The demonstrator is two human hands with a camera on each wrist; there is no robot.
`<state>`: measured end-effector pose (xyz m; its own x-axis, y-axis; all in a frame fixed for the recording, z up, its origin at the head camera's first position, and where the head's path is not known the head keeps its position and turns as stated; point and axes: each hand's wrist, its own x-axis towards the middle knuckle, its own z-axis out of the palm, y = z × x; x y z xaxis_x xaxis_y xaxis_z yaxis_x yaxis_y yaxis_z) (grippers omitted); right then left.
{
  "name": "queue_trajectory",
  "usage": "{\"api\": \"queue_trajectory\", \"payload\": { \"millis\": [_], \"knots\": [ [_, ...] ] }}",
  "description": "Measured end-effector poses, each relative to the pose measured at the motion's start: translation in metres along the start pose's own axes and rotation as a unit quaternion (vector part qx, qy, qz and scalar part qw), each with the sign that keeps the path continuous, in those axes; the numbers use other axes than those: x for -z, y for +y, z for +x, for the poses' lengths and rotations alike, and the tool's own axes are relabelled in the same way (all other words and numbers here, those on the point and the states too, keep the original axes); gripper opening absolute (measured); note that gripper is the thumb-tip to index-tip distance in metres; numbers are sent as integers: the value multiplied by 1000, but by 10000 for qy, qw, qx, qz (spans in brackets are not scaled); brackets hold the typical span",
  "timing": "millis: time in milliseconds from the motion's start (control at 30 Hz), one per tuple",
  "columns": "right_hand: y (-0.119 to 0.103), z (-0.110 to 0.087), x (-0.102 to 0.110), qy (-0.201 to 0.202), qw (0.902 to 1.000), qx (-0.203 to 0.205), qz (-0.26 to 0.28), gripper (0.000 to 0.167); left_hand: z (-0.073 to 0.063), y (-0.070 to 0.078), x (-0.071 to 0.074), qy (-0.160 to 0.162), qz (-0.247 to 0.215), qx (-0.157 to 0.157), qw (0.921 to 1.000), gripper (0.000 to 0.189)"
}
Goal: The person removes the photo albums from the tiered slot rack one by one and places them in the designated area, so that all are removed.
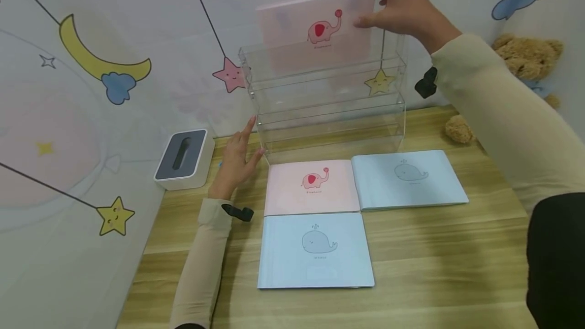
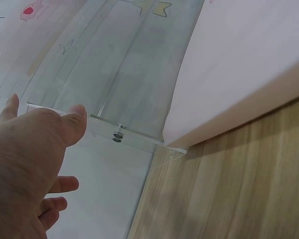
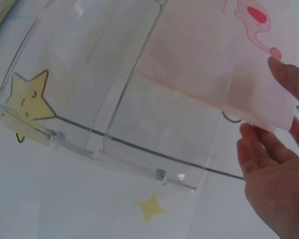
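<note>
My right hand (image 1: 402,6) pinches the upper right corner of a pink booklet (image 1: 292,32) with an elephant drawing, thumb on its front. The booklet's lower part overlaps the top tier of a clear acrylic display rack (image 1: 329,138). In the right wrist view, the same pink booklet (image 3: 209,55) slants beside the rack's clear end panel. My left hand (image 1: 235,159) is at the rack's lower left side, thumb and index finger stretched towards its edge. The left wrist view shows the thumb (image 2: 75,124) right at the rack's side panel.
In front of the rack lie another pink elephant booklet (image 1: 292,197) and two blue whale booklets (image 1: 315,273) on the wooden table (image 1: 411,278). A white box (image 1: 183,179) with a grey top stands left. A teddy bear (image 1: 525,57) sits right. A patterned backdrop (image 1: 137,4) rises behind.
</note>
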<state>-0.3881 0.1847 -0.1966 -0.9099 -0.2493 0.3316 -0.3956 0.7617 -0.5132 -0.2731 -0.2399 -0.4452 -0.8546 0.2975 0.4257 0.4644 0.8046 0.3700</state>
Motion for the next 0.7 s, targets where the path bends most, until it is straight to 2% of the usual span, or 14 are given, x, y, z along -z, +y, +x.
{"api": "queue_trajectory", "payload": {
  "millis": [233,500,700],
  "knots": [
    [-6,13,3,-220,9995,203,25,70,-1,-2,-1,98,-35,-105,9999,86],
    [-11,22,6,-699,9963,47,493,62,-1,-3,-2,73,28,-91,9999,86],
    [-9,21,1,-632,9935,9,942,60,-1,-2,-1,2,47,15,10000,87]
  ]
}}
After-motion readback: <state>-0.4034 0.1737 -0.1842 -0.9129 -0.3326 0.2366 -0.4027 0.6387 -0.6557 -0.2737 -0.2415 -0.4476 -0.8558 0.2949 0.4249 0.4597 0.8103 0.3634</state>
